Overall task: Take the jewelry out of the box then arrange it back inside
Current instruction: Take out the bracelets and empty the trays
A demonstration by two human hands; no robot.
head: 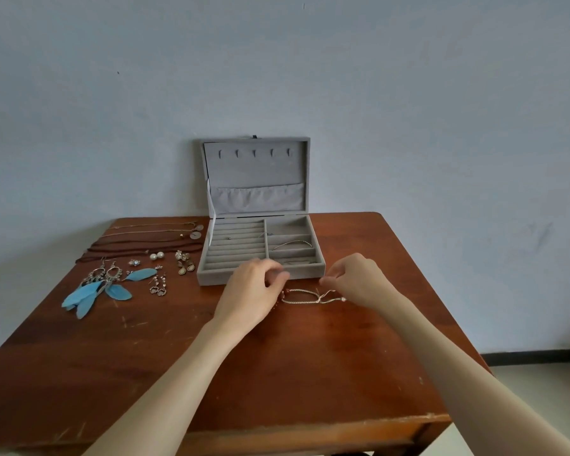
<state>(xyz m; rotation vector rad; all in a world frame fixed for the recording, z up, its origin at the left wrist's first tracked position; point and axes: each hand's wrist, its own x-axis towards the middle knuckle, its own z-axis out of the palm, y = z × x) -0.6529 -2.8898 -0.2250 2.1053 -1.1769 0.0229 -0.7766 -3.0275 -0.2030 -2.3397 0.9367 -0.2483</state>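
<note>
From my head camera, my left hand [250, 291] and right hand [356, 281] each pinch an end of a braided bracelet [305, 296] lying on the wooden table [277, 373], just in front of the open grey jewelry box [260, 245]. My left fingertips seem to grip its beaded end. Feather earrings [96, 291] lie well left.

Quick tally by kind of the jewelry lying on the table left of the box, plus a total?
Necklaces: 3, counting the brown cord as one
Blue feather earrings: 3
Pearl studs: 2
Other small earrings or charms: about 6, too small to separate surely
Total: about 14
</note>
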